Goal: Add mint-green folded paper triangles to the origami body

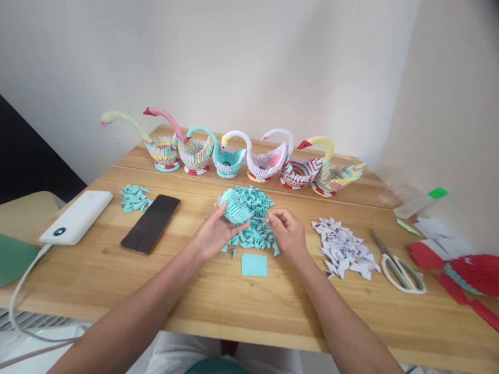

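My left hand [212, 233] cups a half-built teal paper assembly [236, 205] of folded triangles, its fingers curled under it. My right hand [288, 230] is beside it, fingers pinched at the edge of a pile of teal folded triangles [257, 223]; what the pinch holds is too small to make out. A flat teal paper slip [254, 264] lies on the wooden table [222, 300] just in front of both hands.
Several paper swans [231, 157] line the table's far edge. A pile of white triangles [345, 249] and scissors [398, 268] lie to the right, red paper pieces [475, 275] further right. A phone [150, 223], a power bank [76, 217] and a small teal pile [134, 197] lie left.
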`<action>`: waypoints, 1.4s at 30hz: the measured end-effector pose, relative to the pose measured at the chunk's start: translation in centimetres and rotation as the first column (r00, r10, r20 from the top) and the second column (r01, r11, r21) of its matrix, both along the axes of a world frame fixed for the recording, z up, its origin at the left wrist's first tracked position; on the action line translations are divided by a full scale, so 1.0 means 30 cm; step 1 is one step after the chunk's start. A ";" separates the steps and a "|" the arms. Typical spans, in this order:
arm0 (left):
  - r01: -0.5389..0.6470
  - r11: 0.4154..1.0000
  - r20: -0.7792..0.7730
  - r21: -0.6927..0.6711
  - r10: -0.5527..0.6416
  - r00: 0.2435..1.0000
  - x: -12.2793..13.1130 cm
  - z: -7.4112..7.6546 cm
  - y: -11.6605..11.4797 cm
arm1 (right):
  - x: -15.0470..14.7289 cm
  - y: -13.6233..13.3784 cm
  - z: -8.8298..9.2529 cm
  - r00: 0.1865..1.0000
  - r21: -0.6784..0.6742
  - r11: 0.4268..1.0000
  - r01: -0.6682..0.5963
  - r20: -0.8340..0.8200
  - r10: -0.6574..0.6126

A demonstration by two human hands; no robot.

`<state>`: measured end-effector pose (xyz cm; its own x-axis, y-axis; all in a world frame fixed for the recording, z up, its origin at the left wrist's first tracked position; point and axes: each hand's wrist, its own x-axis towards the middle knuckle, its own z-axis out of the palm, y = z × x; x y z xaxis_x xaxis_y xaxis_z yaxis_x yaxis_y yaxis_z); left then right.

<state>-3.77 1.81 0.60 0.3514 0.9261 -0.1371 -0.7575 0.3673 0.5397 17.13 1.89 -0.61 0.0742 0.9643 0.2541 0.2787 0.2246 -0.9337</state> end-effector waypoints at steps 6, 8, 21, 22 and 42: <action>0.026 0.998 -0.023 -0.050 -0.027 0.999 0.003 0.004 0.009 | 0.001 0.002 -0.010 1.000 -0.012 1.000 -0.001 -0.014 0.000; 0.022 0.997 -0.025 -0.072 -0.024 0.999 0.004 0.009 0.010 | 0.001 0.003 -0.012 1.000 -0.016 1.000 0.004 -0.021 -0.005; 0.016 0.995 -0.033 -0.097 -0.020 0.999 -0.003 0.023 0.007 | -0.007 -0.002 -0.001 1.000 -0.015 1.000 -0.001 0.006 0.001; 0.016 0.994 -0.035 -0.107 -0.020 0.999 -0.004 0.025 0.006 | -0.006 -0.002 -0.003 1.000 -0.010 1.000 -0.003 0.010 0.003; 0.077 0.992 0.009 -0.103 -0.077 0.997 -0.015 0.015 0.009 | 0.000 0.010 -0.026 0.999 0.001 1.000 -0.010 0.041 0.010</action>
<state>-4.22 2.07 1.06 0.4220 0.8772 -0.2290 -0.7274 0.4783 0.4920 17.13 2.19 -1.41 0.0537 0.9647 0.2579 0.3143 0.2288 -0.9213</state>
